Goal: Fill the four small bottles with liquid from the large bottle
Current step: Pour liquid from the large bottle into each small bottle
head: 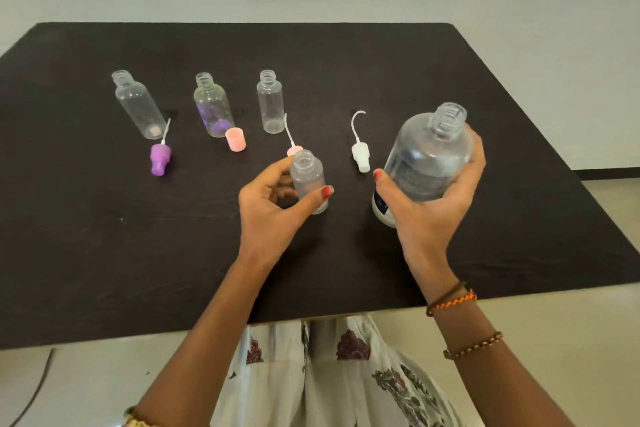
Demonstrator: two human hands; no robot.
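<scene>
My right hand (pixel 433 204) grips the large clear bottle (pixel 427 156), uncapped and held a little above the dark table (pixel 104 253). My left hand (pixel 270 208) holds a small clear bottle (pixel 308 177) with its open mouth up, just left of the large one. Three more small open bottles stand in a row at the back: the left bottle (pixel 138 104), the middle bottle (pixel 213 106) with purple marks inside, and the right bottle (pixel 270 102).
Loose tops lie in front of the row: a purple spray top (pixel 160 158), a pink cap (pixel 236 139), a pink spray top (pixel 294 150) partly hidden behind the held bottle, and a white spray top (pixel 360 154). A cable (pixel 34 392) lies on the floor at lower left.
</scene>
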